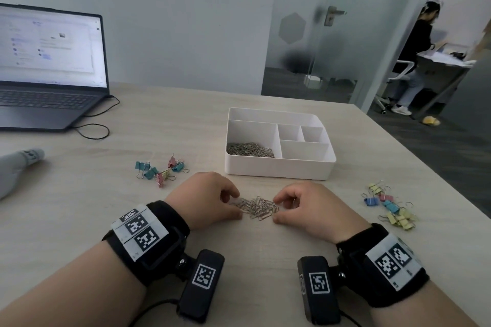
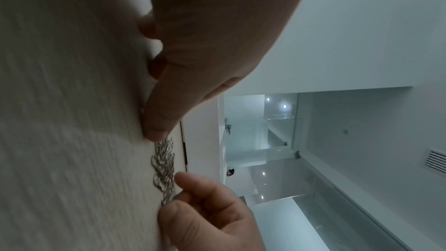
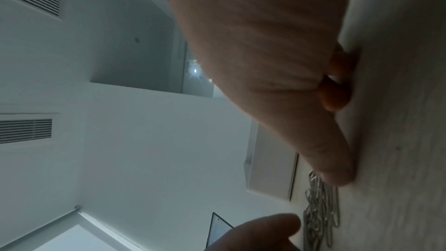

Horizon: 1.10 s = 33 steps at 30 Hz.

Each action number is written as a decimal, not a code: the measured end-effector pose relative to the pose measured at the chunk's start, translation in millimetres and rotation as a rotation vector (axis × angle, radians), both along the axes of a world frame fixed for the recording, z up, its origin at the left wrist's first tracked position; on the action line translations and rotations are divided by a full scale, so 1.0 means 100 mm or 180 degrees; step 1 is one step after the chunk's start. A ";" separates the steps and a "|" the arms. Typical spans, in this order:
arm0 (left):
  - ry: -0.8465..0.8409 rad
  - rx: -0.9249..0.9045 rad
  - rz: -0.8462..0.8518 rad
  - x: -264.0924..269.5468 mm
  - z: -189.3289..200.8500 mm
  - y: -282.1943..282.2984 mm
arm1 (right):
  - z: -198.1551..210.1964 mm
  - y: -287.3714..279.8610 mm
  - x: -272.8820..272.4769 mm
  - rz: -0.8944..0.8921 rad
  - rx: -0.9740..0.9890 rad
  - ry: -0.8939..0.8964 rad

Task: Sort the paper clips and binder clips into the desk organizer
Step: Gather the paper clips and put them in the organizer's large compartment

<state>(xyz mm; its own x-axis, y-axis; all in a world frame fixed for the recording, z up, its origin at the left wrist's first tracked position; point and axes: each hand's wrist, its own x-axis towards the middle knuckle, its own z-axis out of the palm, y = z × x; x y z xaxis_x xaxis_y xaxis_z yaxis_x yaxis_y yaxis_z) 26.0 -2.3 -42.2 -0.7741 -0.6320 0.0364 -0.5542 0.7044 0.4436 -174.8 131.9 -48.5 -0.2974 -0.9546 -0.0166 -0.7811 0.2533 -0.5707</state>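
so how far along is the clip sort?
Done: one heap of paper clips lies in the organizer. In hand: left hand and right hand gather a second pile on the desk. Left: two binder clip groups, untouched.

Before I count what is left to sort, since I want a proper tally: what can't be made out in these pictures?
- Paper clip pile: clips overlap between the left hand and right hand; too tangled to count in any view.
- Left hand's fingertips: head view, curled under; actual grip unclear.
- Organizer: head view, near wall hides the compartment floors in front.
- Laptop: cut off by the left edge, screen blurred.
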 end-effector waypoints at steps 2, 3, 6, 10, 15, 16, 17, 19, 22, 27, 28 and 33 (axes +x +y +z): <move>0.0043 0.0077 0.0048 0.01 0.01 -0.01 | 0.00 0.00 0.00 -0.0041 -0.0013 -0.0076; 0.0096 0.0103 0.0074 -0.01 0.01 -0.01 | 0.00 -0.01 0.01 -0.0060 -0.0029 -0.0117; 0.0191 0.0068 0.0075 -0.09 0.03 0.04 | 0.01 -0.08 0.06 -0.0048 -0.0087 -0.0221; 0.0378 0.0110 0.0147 -0.09 0.00 0.04 | -0.01 -0.10 0.08 -0.0090 -0.0288 -0.0369; 0.0191 0.0105 0.0162 -0.01 -0.03 -0.02 | -0.01 -0.04 0.02 -0.0162 -0.0245 -0.0082; 0.0097 0.0097 0.0120 -0.02 -0.04 -0.01 | -0.02 -0.05 0.03 -0.0090 -0.0162 -0.0051; 0.0045 0.0108 0.0077 -0.04 -0.04 0.00 | -0.03 -0.06 0.04 -0.0029 -0.0090 -0.0027; 0.0031 0.0126 -0.0032 -0.09 -0.06 0.02 | -0.03 -0.10 0.06 0.0055 0.0014 0.0031; 0.0002 0.0107 -0.0203 -0.15 -0.08 0.04 | -0.04 -0.14 0.09 0.0127 0.0075 0.0071; 0.0035 0.0121 -0.0425 -0.20 -0.08 0.08 | -0.01 -0.19 0.18 0.0288 -0.0062 0.0056; 0.0043 0.0112 -0.0431 -0.20 -0.07 0.09 | 0.00 -0.19 0.20 0.0341 -0.0089 0.0085; -0.0006 -0.0072 -0.0333 -0.23 -0.01 0.15 | 0.02 -0.18 0.23 0.0324 -0.0151 0.0098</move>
